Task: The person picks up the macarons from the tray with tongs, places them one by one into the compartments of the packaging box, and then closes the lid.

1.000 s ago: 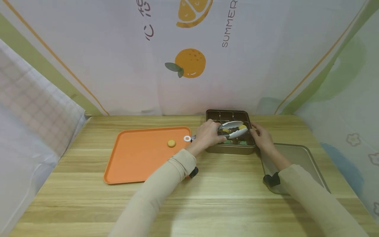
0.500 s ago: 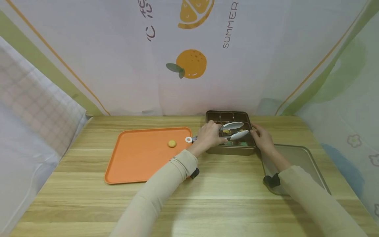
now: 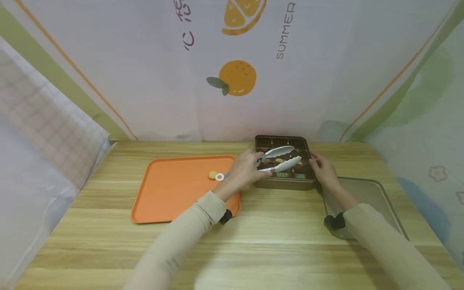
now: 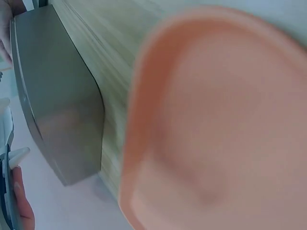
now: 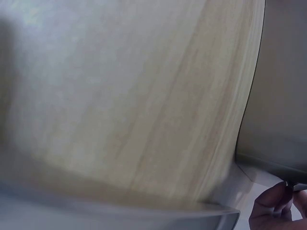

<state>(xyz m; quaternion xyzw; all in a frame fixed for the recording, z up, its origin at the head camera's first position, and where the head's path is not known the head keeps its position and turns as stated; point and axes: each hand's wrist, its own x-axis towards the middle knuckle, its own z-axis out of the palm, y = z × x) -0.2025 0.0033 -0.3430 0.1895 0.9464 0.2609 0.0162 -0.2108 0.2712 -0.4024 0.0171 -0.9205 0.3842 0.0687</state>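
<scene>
1. While the tongs [image 3: 288,163] are gripped by the left hand [image 3: 245,171] near the centre of the frame, their two scalloped tips are spread apart over the compartment box [image 3: 284,184], right of centre; no piece can be seen clasped between them.
2. Their long axis is slanted gently, from the white ring [image 3: 219,177] at the lower left to the tips at the upper right, so the yellow disc [image 3: 212,175] is left at the opposite end from the tips.
3. That disc is placed at the upper right of the orange tray [image 3: 174,193], left of the left hand and just beside the ring; whether the two touch cannot be told. The left hand is clearly the nearer one to it.
4. The right edge of the box is held by the bent thumb and fingers of the right hand [image 3: 324,171], set on the far side of the box from the disc.
5. Inside the box, yellow pieces [image 3: 278,160] are seen in the middle row and green pieces [image 3: 282,175] in the row lowest in the frame.
6. At the lower right, the metal lid [image 3: 366,197] is partly covered by the right forearm.
</scene>
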